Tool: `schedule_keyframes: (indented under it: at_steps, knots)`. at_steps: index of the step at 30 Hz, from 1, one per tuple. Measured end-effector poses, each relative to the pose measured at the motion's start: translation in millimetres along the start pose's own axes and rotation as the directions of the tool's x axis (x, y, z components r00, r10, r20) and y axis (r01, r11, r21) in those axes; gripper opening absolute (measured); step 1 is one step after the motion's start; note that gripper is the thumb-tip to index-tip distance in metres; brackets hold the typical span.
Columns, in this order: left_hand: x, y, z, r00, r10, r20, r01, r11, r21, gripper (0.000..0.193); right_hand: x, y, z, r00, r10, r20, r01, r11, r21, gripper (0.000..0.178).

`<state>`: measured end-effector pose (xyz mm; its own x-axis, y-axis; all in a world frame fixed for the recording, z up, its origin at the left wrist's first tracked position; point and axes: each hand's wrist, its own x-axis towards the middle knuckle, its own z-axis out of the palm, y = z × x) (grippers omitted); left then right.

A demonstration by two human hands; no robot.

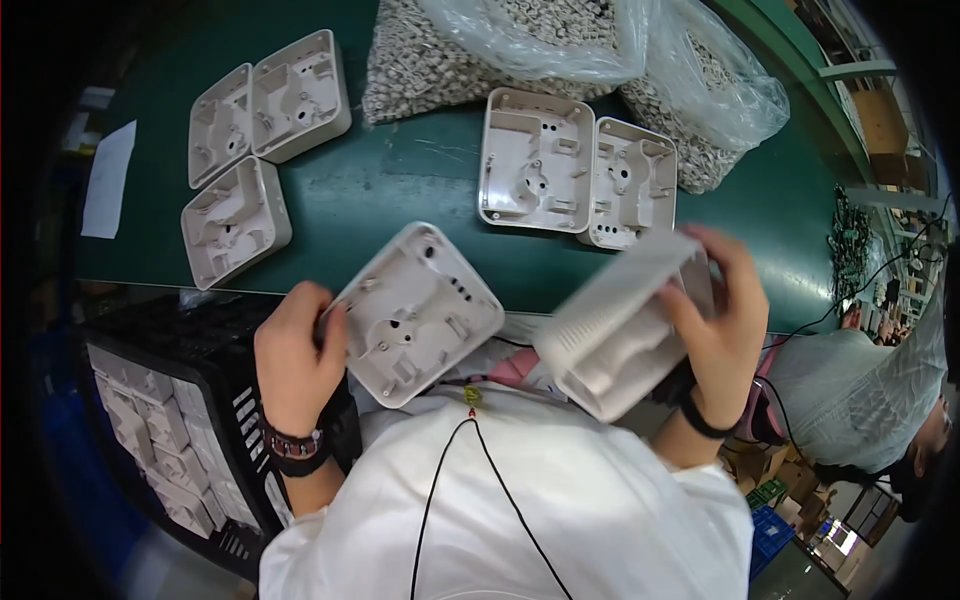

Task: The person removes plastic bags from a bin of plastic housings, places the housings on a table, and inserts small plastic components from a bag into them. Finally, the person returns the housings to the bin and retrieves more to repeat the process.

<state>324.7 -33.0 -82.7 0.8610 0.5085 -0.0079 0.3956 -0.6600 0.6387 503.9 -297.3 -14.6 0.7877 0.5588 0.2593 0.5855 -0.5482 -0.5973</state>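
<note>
My left hand (302,352) grips the left edge of a square white plastic housing (415,318), its hollow side up, showing posts, ribs and small holes. On the right, my right hand (722,325) holds a second white plastic housing (620,320) by its far right wall, thumb inside. That one is tilted on its side and a little blurred, with a slotted wall facing left. Both housings are held apart, over the table's near edge and my lap. The fingers behind each housing are partly hidden.
Several more housings lie hollow side up on the green table (400,190), at the left (232,222) and at centre right (537,165). Bags of small grey parts (450,70) stand behind. A black crate (215,400) of white parts is at my left. Another person (850,390) sits at right.
</note>
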Motion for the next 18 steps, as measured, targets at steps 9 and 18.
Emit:
schedule_keyframes:
  at_steps: [9,18]
  knots:
    - [-25,-31,-13,0.949,-0.156,-0.273,0.157,0.987,-0.019,0.012,140,-77,133,0.831,-0.508,0.228,0.415,0.838,0.355,0.040]
    - [-31,-53,-30,0.937,-0.164,-0.309,0.175,0.984,0.008,0.010,133,-80,164,0.560,-0.465,0.686,0.517,0.843,0.150,0.041]
